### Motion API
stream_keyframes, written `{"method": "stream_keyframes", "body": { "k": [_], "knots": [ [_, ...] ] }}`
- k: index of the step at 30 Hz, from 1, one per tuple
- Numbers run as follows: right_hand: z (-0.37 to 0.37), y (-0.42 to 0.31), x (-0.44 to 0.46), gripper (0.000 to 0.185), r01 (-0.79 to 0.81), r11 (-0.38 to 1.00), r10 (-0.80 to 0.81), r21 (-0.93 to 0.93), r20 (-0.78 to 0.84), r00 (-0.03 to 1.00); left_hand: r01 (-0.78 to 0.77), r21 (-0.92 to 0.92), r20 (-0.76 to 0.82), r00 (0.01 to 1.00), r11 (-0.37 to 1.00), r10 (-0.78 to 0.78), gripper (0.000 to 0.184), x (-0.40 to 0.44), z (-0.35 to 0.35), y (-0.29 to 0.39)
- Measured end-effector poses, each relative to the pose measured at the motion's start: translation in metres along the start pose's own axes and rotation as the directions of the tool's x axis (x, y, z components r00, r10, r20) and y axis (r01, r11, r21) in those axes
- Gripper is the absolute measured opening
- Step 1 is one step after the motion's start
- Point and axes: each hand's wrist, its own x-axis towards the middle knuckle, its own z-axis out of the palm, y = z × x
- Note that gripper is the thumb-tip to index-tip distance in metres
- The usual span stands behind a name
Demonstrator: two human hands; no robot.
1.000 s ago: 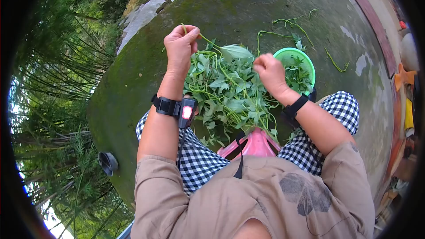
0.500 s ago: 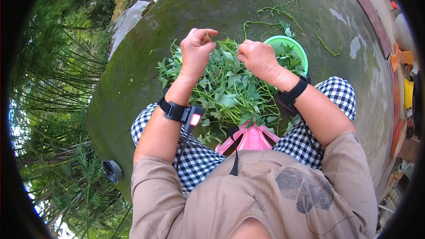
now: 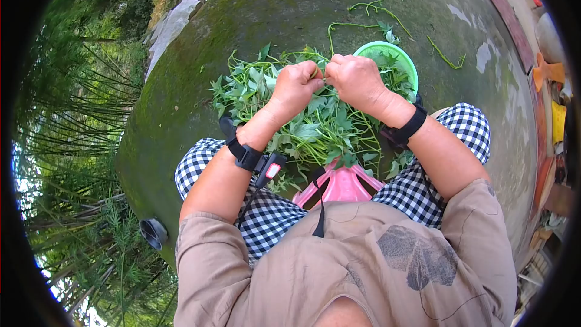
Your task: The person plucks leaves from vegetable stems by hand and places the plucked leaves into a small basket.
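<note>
A: Left hand?
B: Left hand (image 3: 296, 88): pinched narrow on a thin stem (image 3: 315, 73), forearm angled inward.
A: Greens?
B: Leafy pile (image 3: 308, 132) under both hands, between the knees.
A: Right?
B: Right hand (image 3: 356, 82): knuckles up, fingertips bunched on that stem, just beside green basin (image 3: 416, 79).

The shirt (image 3: 284, 284) was soft matt cloth, creased near the middle, and the checked trousers (image 3: 269, 218) looked like plain woven fabric. The pink stool (image 3: 343, 186) was smooth plastic with a slight gloss; the green basin (image 3: 381, 54), far right, looked plastic too. The leaves (image 3: 305, 131) had a mostly matt surface. The ground (image 3: 181, 97) was dull and mossy on the left, and the slabs (image 3: 172, 29) far left were rough stone.
</note>
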Motion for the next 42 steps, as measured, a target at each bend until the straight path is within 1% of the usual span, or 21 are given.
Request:
{"method": "stream_keyframes", "body": {
  "k": [2,4,5,8,11,16,20,23,24,25,27,29,30,33,34,37,40,42],
  "knots": [
    [0.003,0.003,-0.001,0.007,-0.067,0.993,0.068,0.099,-0.011,0.998,0.128,-0.255,-0.028,0.990,0.958,-0.140,0.007,0.000,0.002,0.001],
    [0.004,0.004,-0.001,0.009,-0.120,0.969,0.129,0.216,-0.028,0.991,0.295,-0.505,0.033,0.946,0.811,-0.324,0.004,0.001,0.000,0.007],
    [0.005,0.004,-0.001,0.010,-0.135,0.966,0.143,0.220,-0.025,0.989,0.366,-0.610,0.083,0.911,0.702,-0.404,0.003,0.002,0.000,0.010],
    [0.008,0.005,-0.003,0.013,-0.159,0.960,0.166,0.229,-0.011,0.986,0.375,-0.720,0.070,0.876,0.583,-0.476,0.006,0.005,0.000,0.013],
    [0.013,0.008,-0.006,0.013,-0.169,0.958,0.170,0.231,0.018,0.985,0.340,-0.766,0.036,0.870,0.545,-0.491,0.006,0.009,-0.009,0.008],
    [0.014,0.013,-0.011,0.012,-0.221,0.949,0.202,0.224,0.102,0.974,0.263,-0.792,-0.102,0.833,0.551,-0.544,0.006,0.016,-0.035,-0.011],
    [0.019,0.023,-0.019,0.012,-0.234,0.956,0.205,0.177,0.167,0.964,0.213,-0.804,-0.150,0.831,0.555,-0.536,0.006,0.017,-0.060,-0.025],
    [0.023,0.033,-0.022,0.013,-0.244,0.952,0.215,0.184,0.161,0.963,0.303,-0.814,-0.015,0.842,0.496,-0.540,0.006,0.016,-0.062,-0.029],
    [0.023,0.034,-0.023,0.013,-0.242,0.949,0.215,0.201,0.149,0.965,0.350,-0.780,0.039,0.854,0.519,-0.518,0.008,0.015,-0.057,-0.027],
    [0.022,0.035,-0.024,0.013,-0.241,0.946,0.214,0.217,0.138,0.967,0.380,-0.776,0.090,0.857,0.503,-0.508,0.011,0.013,-0.048,-0.023],
    [0.022,0.034,-0.025,0.013,-0.230,0.947,0.205,0.222,0.131,0.970,0.509,-0.675,0.261,0.842,0.534,-0.472,0.015,0.007,-0.032,-0.016],
    [0.021,0.031,-0.024,0.013,-0.215,0.947,0.190,0.240,0.122,0.974,0.567,-0.525,0.334,0.823,0.635,-0.460,0.017,0.004,-0.014,-0.005],
    [0.019,0.029,-0.023,0.013,-0.206,0.945,0.182,0.253,0.116,0.976,0.528,-0.467,0.314,0.849,0.709,-0.425,0.017,0.002,-0.006,-0.003],
    [0.021,0.026,-0.021,0.013,-0.190,0.939,0.171,0.286,0.091,0.981,0.511,-0.481,0.349,0.857,0.713,-0.379,0.018,0.000,0.006,-0.003],
    [0.021,0.025,-0.020,0.013,-0.186,0.937,0.169,0.296,0.082,0.982,0.506,-0.463,0.344,0.859,0.728,-0.378,0.014,0.001,0.009,-0.005],
    [0.021,0.022,-0.019,0.013,-0.232,0.892,0.215,0.389,0.088,0.973,0.534,-0.445,0.357,0.842,0.718,-0.405,0.008,0.005,0.011,-0.006],
    [0.022,0.020,-0.022,0.012,-0.292,0.740,0.317,0.606,0.069,0.946,0.517,-0.397,0.378,0.845,0.759,-0.378,0.007,0.007,0.014,-0.005],
    [0.021,0.022,-0.022,0.011,-0.344,0.588,0.402,0.732,0.105,0.910,0.534,-0.386,0.407,0.830,0.752,-0.381,0.007,0.007,0.018,-0.005]
  ]
}}
